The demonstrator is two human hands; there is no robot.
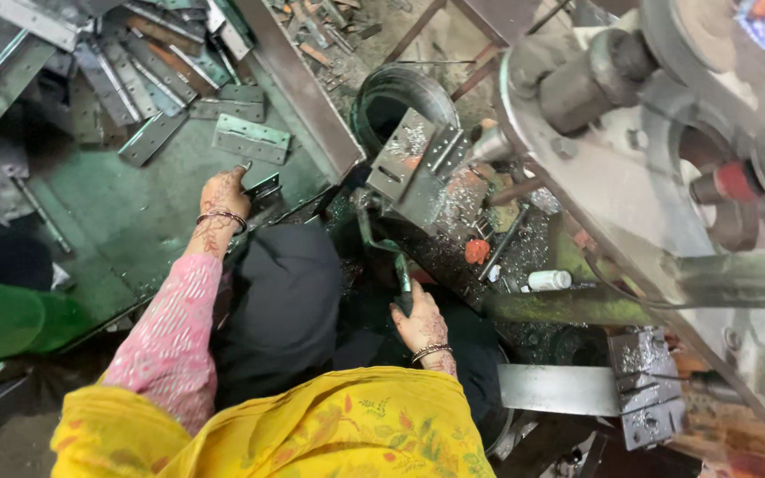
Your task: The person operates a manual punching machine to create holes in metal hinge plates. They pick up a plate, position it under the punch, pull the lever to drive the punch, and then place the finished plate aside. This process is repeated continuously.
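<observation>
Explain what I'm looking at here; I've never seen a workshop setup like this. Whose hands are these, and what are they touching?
This single picture comes from a camera worn on the person's head, looking down. The left hand reaches onto a green tray and touches a metal hinge piece; more hinges lie scattered there. The right hand grips a lever handle that runs up to a small metal fixture strewn with shavings. At right stands a heavy grey machine. A white bottle lies below it.
</observation>
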